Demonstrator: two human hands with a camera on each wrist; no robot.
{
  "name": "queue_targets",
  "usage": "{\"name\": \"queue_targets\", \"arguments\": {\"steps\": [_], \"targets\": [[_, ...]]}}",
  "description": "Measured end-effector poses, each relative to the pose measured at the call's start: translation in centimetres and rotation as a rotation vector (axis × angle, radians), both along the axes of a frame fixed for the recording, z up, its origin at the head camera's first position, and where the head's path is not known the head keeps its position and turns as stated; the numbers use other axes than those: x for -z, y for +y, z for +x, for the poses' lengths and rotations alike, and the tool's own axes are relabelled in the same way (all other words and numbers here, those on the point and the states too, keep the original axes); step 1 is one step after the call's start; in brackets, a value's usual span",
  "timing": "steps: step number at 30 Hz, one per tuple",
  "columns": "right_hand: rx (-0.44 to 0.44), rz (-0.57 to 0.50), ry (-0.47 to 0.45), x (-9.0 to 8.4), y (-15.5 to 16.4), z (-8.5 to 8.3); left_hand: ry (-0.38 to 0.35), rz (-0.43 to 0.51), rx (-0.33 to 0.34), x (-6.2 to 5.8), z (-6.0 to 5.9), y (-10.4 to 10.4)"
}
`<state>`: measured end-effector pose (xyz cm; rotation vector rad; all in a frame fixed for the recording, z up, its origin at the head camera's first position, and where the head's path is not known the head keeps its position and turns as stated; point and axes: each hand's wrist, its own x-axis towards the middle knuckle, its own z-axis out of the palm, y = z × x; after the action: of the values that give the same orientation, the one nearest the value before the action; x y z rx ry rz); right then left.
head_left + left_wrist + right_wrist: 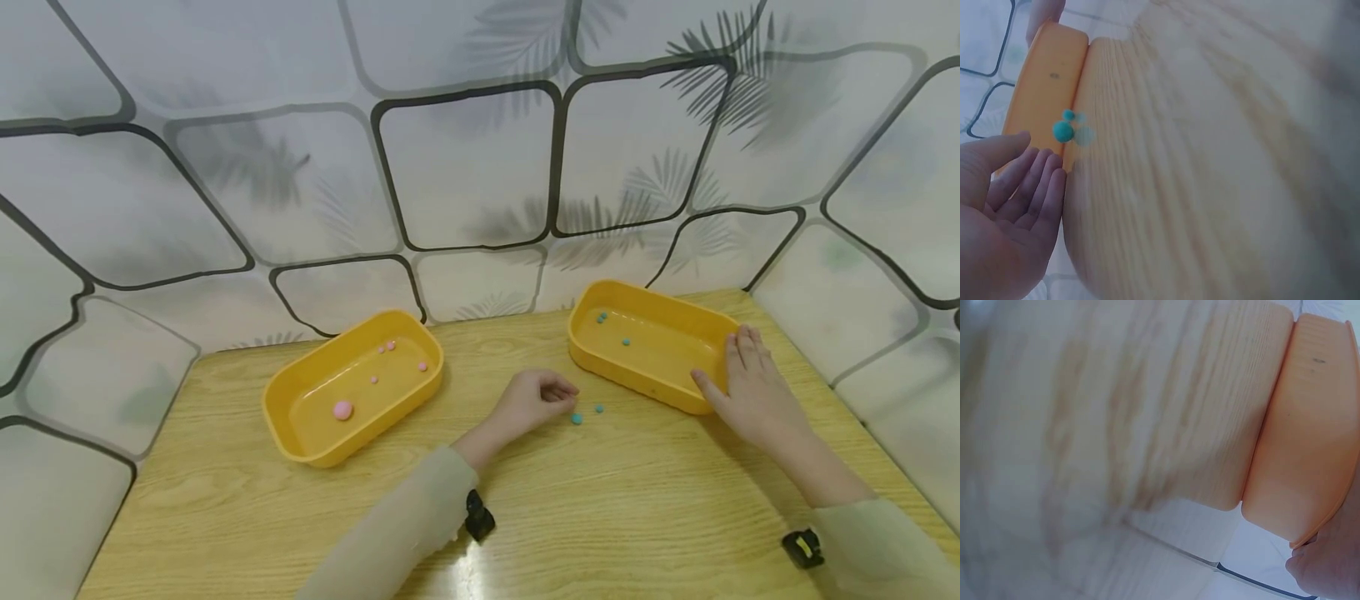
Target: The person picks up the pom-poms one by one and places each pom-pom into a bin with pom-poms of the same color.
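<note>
My left hand (528, 402) is just above the table, its fingers loosely bent beside two small teal balls (577, 418). In the left wrist view the palm and fingers show nothing held, and the same teal balls (1063, 131) lie just beyond the fingertips. On the right, a yellow tray (660, 354) has a few tiny teal balls (626, 342) inside. My right hand (757, 400) rests against that tray's right end, fingers straight along the rim and thumb at the front corner. In the right wrist view only part of the hand (1329, 569) shows at the tray's edge.
A second yellow tray (390, 429) stands at the left of the wooden table (600, 517), with one larger pink ball (342, 410) and several tiny pink balls (423, 367) in it. A patterned wall covering (465, 175) rises behind the table and along both sides.
</note>
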<state>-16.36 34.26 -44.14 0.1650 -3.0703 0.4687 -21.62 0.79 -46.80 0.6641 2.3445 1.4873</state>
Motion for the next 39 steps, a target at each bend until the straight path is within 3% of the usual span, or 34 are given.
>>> {"name": "queue_targets", "arguments": {"steps": [8, 12, 29, 39], "targets": [[0.001, 0.002, 0.003, 0.12, 0.13, 0.05, -0.041, -0.002, 0.14, 0.33, -0.15, -0.52], [0.002, 0.0, 0.006, 0.19, 0.17, 0.09, -0.006, -0.048, 0.183, 0.31, -0.09, -0.52], [0.001, 0.002, 0.001, 0.23, 0.14, 0.08, 0.16, -0.199, 0.227, 0.07, -0.2, 0.23], [-0.005, 0.0, 0.003, 0.13, 0.08, 0.01, 0.18, -0.235, 0.225, -0.15, -0.23, 0.39]]}}
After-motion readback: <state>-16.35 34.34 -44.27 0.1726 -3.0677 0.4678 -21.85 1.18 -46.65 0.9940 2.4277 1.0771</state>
